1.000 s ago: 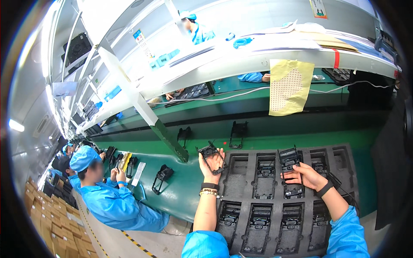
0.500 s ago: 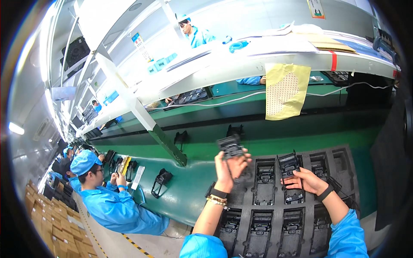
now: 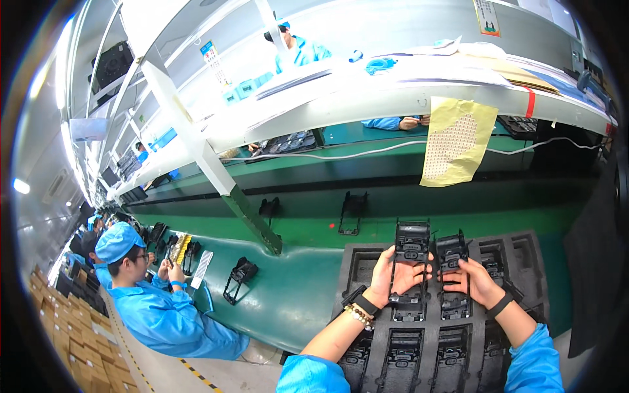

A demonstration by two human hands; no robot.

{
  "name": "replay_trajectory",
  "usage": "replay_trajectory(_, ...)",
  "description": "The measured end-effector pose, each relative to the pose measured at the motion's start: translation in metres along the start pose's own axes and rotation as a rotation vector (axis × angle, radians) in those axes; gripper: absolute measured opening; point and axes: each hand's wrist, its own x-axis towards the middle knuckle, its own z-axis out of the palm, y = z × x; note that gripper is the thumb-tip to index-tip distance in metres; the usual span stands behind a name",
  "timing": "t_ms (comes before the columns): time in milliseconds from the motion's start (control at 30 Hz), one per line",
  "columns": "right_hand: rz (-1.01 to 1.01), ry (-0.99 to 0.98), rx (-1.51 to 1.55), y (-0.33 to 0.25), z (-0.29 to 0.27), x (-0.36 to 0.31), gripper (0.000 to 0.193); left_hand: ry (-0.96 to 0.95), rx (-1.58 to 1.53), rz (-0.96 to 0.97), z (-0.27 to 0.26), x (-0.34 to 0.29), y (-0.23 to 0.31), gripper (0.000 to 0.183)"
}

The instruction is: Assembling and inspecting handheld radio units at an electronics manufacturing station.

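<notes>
My left hand [image 3: 385,280] is closed around a black plastic frame [image 3: 412,243], holding it upright above the foam tray. Close beside it, my right hand [image 3: 479,283] grips a second black plastic frame [image 3: 451,253] by its lower part. The two frames stand nearly side by side, with a small gap between them. Below my hands lies the dark grey foam tray [image 3: 426,331], whose pockets hold several similar black frames [image 3: 401,352]. Parts of the pockets under my hands are hidden.
A green belt [image 3: 308,226] runs behind the tray, carrying a black frame [image 3: 354,213]. Another frame [image 3: 240,278] rests on the green bench [image 3: 288,301] to the left. A co-worker [image 3: 147,295] sits there. A white post [image 3: 196,141] and yellow sheet [image 3: 458,141] hang or stand ahead.
My left hand has moved right with its black frame, bringing it next to the one in my right hand. The tray's upper left pocket now shows. The view has shifted slightly.
</notes>
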Motion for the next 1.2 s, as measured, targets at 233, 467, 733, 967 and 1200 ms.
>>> replay_trajectory(233, -0.264, 0.329, 0.136, 0.006, 0.025, 0.017, 0.037, -0.076, 0.064, -0.035, -0.004, -0.003, 0.001, 0.07)
replay_trajectory(467, -0.281, 0.314, -0.01, 0.015, 0.016, 0.009, 0.034, -0.046, 0.137, -0.02, 0.0, -0.001, 0.001, 0.069)
replay_trajectory(733, -0.297, 0.184, -0.083, 0.001, 0.028, 0.0, 0.038, 0.023, 0.072, -0.041, -0.003, -0.003, 0.0, 0.069)
replay_trajectory(967, -0.298, 0.152, -0.135, -0.01, 0.021, -0.007, 0.039, 0.049, 0.078, -0.002, 0.012, -0.005, -0.012, 0.068)
replay_trajectory(1200, -0.273, 0.156, -0.114, -0.009, 0.017, -0.001, 0.037, 0.05, 0.092, -0.011, 0.004, -0.002, -0.011, 0.068)
